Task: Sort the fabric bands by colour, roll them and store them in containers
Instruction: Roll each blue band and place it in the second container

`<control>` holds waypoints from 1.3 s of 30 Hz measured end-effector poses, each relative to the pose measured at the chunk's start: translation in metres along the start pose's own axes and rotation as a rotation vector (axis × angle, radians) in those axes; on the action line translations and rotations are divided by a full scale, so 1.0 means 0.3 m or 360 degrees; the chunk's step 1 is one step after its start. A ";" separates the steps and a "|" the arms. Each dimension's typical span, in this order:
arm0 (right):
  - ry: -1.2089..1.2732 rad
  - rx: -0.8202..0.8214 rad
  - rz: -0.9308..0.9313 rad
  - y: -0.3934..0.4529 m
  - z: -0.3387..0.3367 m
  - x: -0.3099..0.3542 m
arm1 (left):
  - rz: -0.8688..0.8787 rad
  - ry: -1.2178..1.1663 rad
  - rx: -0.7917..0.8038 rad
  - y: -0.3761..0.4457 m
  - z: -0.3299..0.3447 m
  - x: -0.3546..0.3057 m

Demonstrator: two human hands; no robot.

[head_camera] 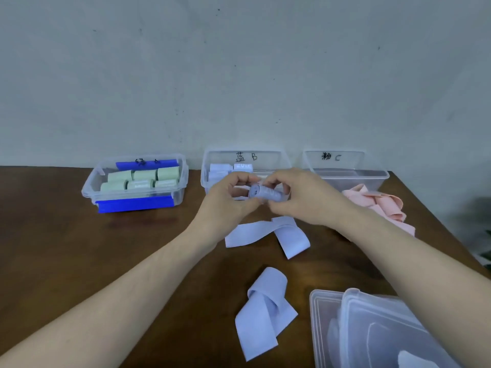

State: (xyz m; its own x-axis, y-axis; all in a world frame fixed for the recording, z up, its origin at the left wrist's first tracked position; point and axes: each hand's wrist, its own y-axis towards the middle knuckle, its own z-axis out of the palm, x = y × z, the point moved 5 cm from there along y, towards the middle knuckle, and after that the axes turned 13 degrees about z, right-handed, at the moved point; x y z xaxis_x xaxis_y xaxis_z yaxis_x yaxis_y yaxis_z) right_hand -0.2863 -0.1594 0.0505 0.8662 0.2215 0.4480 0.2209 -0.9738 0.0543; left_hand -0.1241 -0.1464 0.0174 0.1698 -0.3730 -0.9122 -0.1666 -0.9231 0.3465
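While both hands' grip pinches it, the blue fabric roll (265, 193) forms a tight cylinder.

The table (79, 248) under my arms is dark brown wood with a dull sheen; the roll (265, 193) between my fingers is pale blue cloth, matt and smooth, like the loose blue bands (263, 309) near me; the pink bands (377, 205) are the same soft cloth; the containers (345, 166) and stacked lids (372, 328) are clear, slightly glossy plastic; the wall (239, 75) looks matt and rough.
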 end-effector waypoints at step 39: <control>-0.1616 -0.0113 0.0001 0.612 0.194 -0.173 | 0.0115 0.1809 0.1007 0.427 -0.039 0.241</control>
State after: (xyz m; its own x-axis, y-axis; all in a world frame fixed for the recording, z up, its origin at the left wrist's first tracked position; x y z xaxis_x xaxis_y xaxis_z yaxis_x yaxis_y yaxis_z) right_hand -0.2646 -0.3465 -0.0147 0.8449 0.1283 -0.5193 0.2218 -0.9675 0.1217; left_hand -0.1218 -0.2928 -0.0016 0.8116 -0.5767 -0.0935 -0.5828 -0.8104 -0.0599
